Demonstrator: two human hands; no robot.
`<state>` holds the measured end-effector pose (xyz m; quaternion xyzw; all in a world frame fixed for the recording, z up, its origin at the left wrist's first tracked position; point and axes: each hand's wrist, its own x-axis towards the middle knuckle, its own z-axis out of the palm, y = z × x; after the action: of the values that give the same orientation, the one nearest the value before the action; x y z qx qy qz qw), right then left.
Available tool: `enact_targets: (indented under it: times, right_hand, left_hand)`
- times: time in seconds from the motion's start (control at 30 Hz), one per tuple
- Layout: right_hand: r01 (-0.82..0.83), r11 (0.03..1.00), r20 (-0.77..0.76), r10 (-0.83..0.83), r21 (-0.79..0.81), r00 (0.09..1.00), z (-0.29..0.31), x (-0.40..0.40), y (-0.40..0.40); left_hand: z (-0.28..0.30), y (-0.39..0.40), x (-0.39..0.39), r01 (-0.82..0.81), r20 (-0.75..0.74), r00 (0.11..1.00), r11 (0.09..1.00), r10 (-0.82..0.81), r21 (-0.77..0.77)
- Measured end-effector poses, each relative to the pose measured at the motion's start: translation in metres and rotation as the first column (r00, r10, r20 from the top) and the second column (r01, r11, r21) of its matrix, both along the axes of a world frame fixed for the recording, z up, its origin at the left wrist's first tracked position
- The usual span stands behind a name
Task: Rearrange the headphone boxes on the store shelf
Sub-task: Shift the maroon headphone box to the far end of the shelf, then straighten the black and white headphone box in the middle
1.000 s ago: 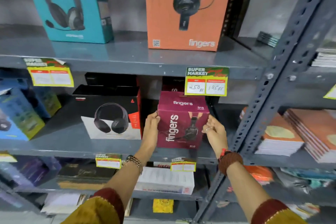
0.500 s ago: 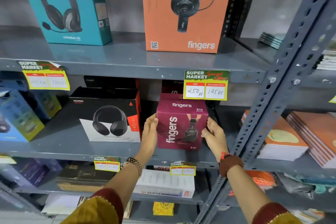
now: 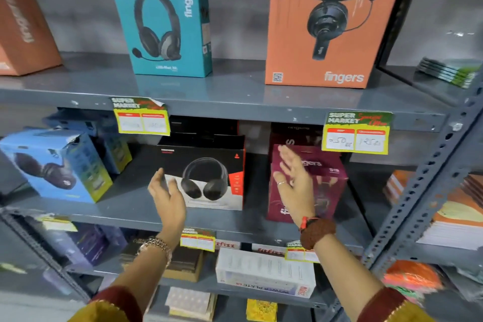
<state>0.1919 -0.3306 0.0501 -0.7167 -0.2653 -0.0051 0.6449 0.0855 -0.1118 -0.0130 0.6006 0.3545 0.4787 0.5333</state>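
A maroon headphone box (image 3: 329, 183) stands on the middle shelf (image 3: 130, 208) at the right. My right hand (image 3: 294, 185) is open in front of its left part, holding nothing. To its left stands a black headphone box (image 3: 211, 165); my left hand (image 3: 167, 196) hovers open just before its lower left corner. A blue headphone box (image 3: 57, 165) sits tilted at the shelf's left end. On the upper shelf stand a teal headphone box (image 3: 162, 23) and an orange headphone box (image 3: 332, 21).
Yellow price tags (image 3: 356, 133) hang from the upper shelf edge. A perforated grey upright (image 3: 428, 183) bounds the shelf on the right, with stacked notebooks (image 3: 454, 219) beyond it. A white box (image 3: 264, 272) and other packs lie on the lower shelf. Another orange box (image 3: 23, 21) stands top left.
Both hands have let go of the maroon box and shifted left; the left hand is now by the black box. The view has also swung left.
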Motion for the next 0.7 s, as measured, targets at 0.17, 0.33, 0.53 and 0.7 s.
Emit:
enact_targets:
  times: [0.17,0.33,0.53,0.7]
  right_hand:
    - [-0.144,0.98,-0.294,0.1,-0.133,0.95,-0.022,-0.007,0.071]
    - [-0.056,0.965,-0.413,-0.057,-0.256,0.909,-0.045,-0.018,0.106]
    - [0.071,0.953,-0.382,-0.185,-0.293,0.905,-0.04,-0.034,0.122]
    - [0.07,0.96,-0.379,-0.174,-0.273,0.909,-0.073,-0.026,0.139]
  left_hand:
    - [0.007,0.059,-0.01,0.232,-0.187,0.946,0.957,-0.264,-0.173]
    - [0.0,0.08,-0.018,0.447,-0.353,0.763,0.836,-0.542,-0.319]
    - [-0.007,0.099,-0.029,0.538,-0.342,0.713,0.791,-0.611,-0.291]
    - [-0.008,0.115,-0.039,0.553,-0.309,0.71,0.773,-0.633,-0.312]
